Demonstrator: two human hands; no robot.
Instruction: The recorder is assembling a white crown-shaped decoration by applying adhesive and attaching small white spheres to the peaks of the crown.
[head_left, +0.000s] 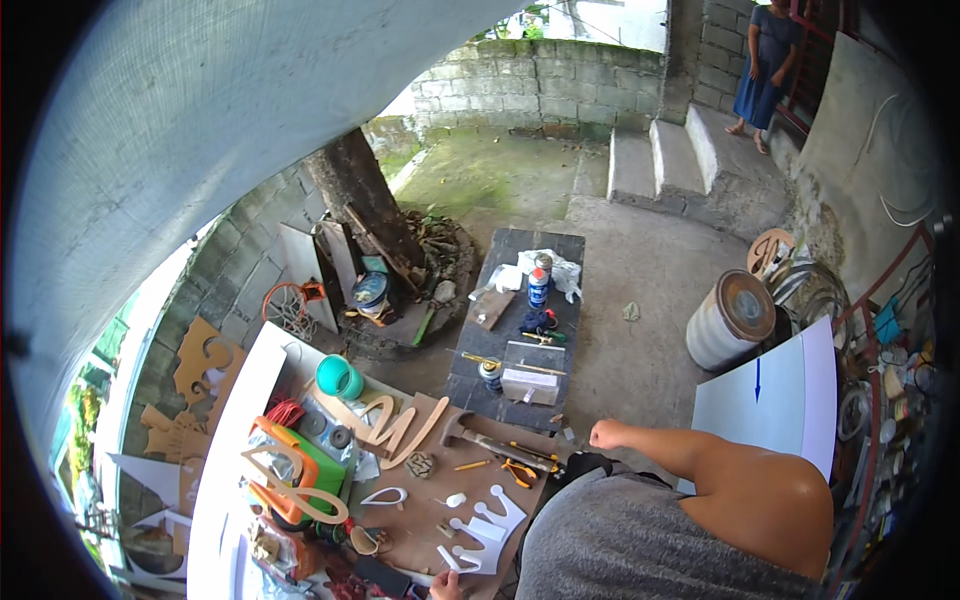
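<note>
A white crown-shaped cutout [484,543] lies on the brown work table, its points toward the upper left. My left hand [446,586] is at its lower left end, fingers closed on the edge; the rest of the hand is cut off by the frame. My right hand [605,433] hangs in a fist past the table's right side, with nothing visible in it. Near the crown lie a white teardrop-shaped loop [384,496], a small white lump [455,500], a yellow pencil [471,465], orange-handled pliers [519,473] and a hammer [490,441].
Wooden script letters [385,428], a teal cup [339,377] and an orange-green case [310,465] crowd the table's left. Beyond stands a dark bench [510,265] with spray cans [538,288]. A rusty-topped drum [728,318] is at right; another person [768,65] stands on the steps.
</note>
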